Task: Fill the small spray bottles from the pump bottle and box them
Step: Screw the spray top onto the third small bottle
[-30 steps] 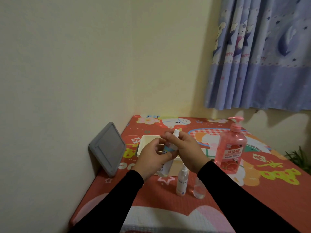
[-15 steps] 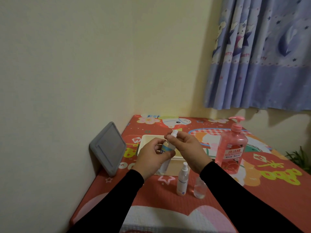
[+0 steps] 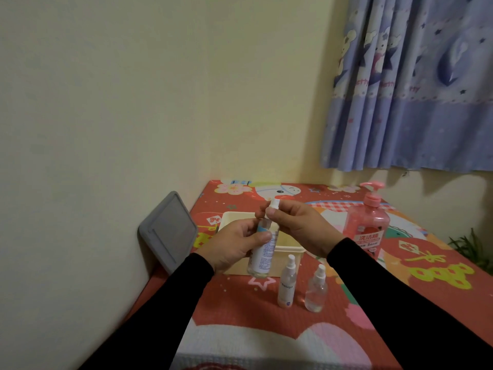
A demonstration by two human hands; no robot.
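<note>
The left hand [image 3: 229, 244] curls its fingers around a spray bottle [image 3: 262, 249] held above the table [image 3: 240, 311]; the right hand [image 3: 296, 225] pinches its white cap [image 3: 274, 204]. Two more small bottles [image 3: 287, 283] stand near the cream box [image 3: 288, 259]; one pink pump bottle [image 3: 366, 222] stands right.

Left hand [image 3: 234, 244] grips, right hand [image 3: 296, 225] pinches, both raised together.

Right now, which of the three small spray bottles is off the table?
The labelled clear spray bottle, gripped by the left hand; the right hand pinches its white top. The other two stand on the mat.
</note>
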